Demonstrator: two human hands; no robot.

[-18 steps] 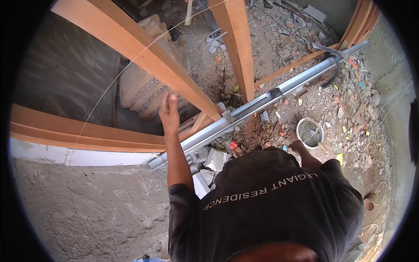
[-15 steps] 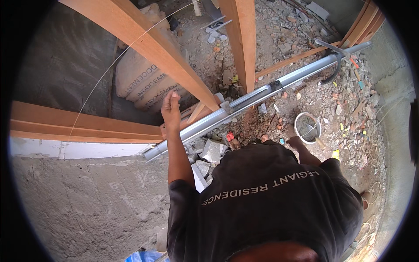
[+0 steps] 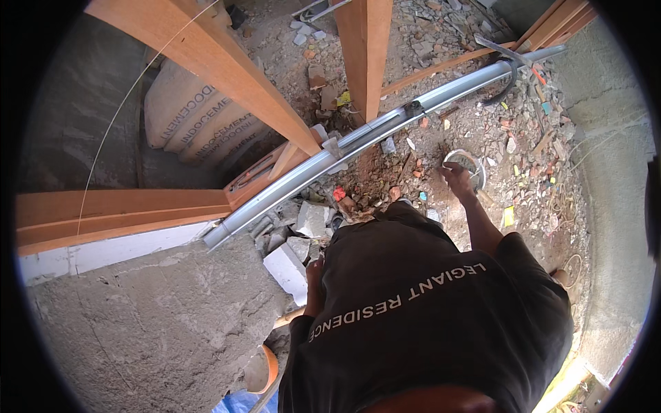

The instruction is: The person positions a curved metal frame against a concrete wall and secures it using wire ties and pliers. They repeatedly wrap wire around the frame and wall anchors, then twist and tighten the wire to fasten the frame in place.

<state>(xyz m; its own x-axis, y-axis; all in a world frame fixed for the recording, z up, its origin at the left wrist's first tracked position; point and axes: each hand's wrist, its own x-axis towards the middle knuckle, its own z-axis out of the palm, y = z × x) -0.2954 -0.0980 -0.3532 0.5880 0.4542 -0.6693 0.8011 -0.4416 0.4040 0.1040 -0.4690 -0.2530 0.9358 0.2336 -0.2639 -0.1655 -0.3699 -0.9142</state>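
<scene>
At my left, a white block (image 3: 286,272) lies among broken masonry, close beside my left hand (image 3: 315,272). My shirt (image 3: 427,296) hides most of that hand, so I cannot tell whether its fingers are apart, together or clamped on something. If I put weight down there, the loose pieces could roll or a broken edge could scrape me, as nothing appears to bed them.

Further across, the long silvery rail (image 3: 275,199) runs on a slant in front of me, just below the foot of a wooden post (image 3: 286,113). Leaning too far forward, I might knock it with an arm and shift it.

To the right, the pale-rimmed bucket (image 3: 483,168) sits on the rubble-strewn ground (image 3: 427,206). It could tip and lose its grey contents if I pulled on one side, since the debris makes uneven footing. A short wooden handle (image 3: 485,197) beside its near edge could also catch my wrist.

My right hand (image 3: 456,177) is over the bucket's near-left part, covering some of it. Its fingers look loosely bent; I cannot tell whether they grip the rim or only hover over it. Most of the visible rim lies beyond them and to their right.
</scene>
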